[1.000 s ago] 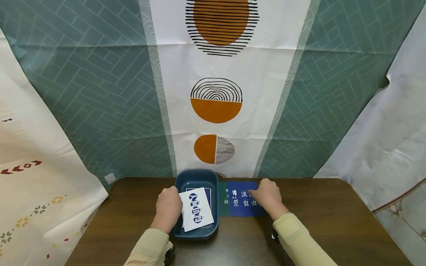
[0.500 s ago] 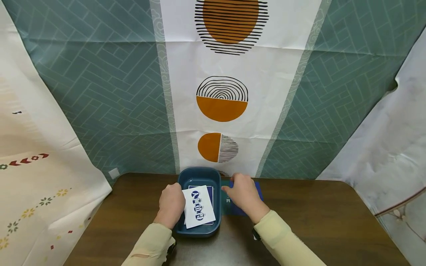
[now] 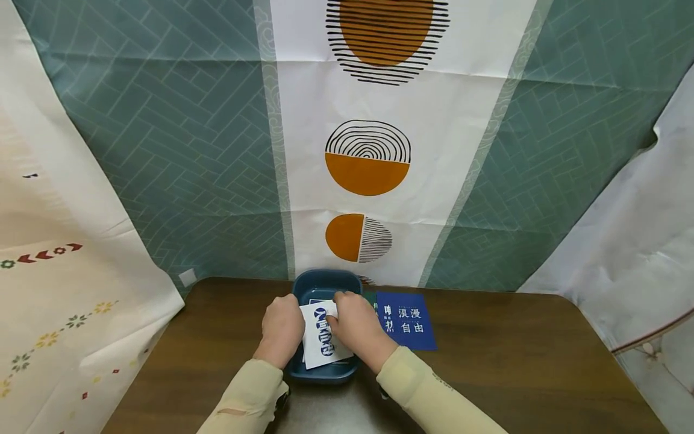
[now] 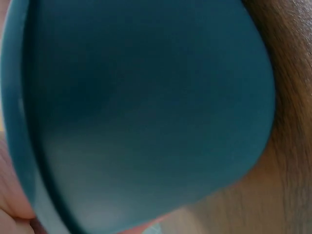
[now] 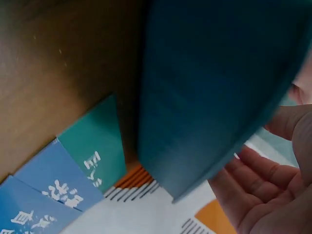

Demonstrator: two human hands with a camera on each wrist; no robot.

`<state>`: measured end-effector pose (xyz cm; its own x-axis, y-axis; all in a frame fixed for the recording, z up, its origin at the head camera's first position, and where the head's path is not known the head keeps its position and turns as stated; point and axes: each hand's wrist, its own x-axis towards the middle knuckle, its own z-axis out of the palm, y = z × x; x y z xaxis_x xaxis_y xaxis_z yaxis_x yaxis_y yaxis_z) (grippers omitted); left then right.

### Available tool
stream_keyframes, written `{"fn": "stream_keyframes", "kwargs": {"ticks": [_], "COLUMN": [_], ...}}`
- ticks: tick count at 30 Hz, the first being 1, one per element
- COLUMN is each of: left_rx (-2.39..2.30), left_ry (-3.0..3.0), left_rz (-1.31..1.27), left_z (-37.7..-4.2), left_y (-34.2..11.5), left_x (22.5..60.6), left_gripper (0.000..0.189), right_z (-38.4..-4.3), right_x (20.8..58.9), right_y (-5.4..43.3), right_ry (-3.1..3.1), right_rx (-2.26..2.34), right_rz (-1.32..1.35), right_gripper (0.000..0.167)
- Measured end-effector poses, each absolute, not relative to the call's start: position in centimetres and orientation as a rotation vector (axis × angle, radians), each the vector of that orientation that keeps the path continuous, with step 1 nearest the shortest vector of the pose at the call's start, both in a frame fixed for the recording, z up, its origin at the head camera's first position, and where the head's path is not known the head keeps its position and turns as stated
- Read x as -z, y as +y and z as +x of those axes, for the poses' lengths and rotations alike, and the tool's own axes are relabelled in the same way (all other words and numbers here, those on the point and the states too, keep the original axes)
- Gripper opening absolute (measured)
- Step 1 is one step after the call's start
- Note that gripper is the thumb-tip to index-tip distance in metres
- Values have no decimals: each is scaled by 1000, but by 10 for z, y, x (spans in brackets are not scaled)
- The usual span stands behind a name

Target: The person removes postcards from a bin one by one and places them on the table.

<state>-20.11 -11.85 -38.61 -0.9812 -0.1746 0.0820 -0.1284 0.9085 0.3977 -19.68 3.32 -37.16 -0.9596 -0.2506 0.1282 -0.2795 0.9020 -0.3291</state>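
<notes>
A teal plastic bin (image 3: 325, 378) stands near the table's back edge. Tilted over its inside is a white card (image 3: 311, 343) with dark blue lettering, other cards partly hidden beneath it. My left hand (image 3: 283, 328), at the bin's left side, pinches the white card by its left edge. In the left wrist view, fingers (image 4: 12, 190) show behind the bin's rim. My right hand (image 3: 358, 322) reaches over the bin's right side and overlaps the white card. The right wrist view shows its thumb (image 5: 287, 119) and fingers spread apart.
Right of the bin, overlapping blue cards (image 3: 423, 339) with white lettering lie on the wooden table (image 3: 499, 355). A green card (image 5: 100, 139) sits between them and the bin. A patterned curtain (image 3: 374, 205) hangs right behind the table.
My right hand has moved left from the blue cards, across the green card, to above the bin. The left hand stays at the bin with the white card.
</notes>
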Motion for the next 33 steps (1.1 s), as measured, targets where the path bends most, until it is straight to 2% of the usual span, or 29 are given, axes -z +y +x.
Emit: {"fn": "stream_keyframes", "kwargs": {"ticks": [9,19,33], "left_rx": [581,539,521], "left_ry": [-2949,-2970,-2920], "left_rz": [266,252,259], "left_z": [-203,-202,-200], "left_y": [-117,-115,-113], "left_x": [384,384,385], "left_gripper": [16,17,15], "right_z": [-195,-195,-195], "right_x": [386,398,401], "right_y": [20,9,9], "right_ry": [-3059,-3177,-3149], "right_rx": [-221,-172,-186], "right_rz": [457,350,331], "right_gripper": [37,50,63]}}
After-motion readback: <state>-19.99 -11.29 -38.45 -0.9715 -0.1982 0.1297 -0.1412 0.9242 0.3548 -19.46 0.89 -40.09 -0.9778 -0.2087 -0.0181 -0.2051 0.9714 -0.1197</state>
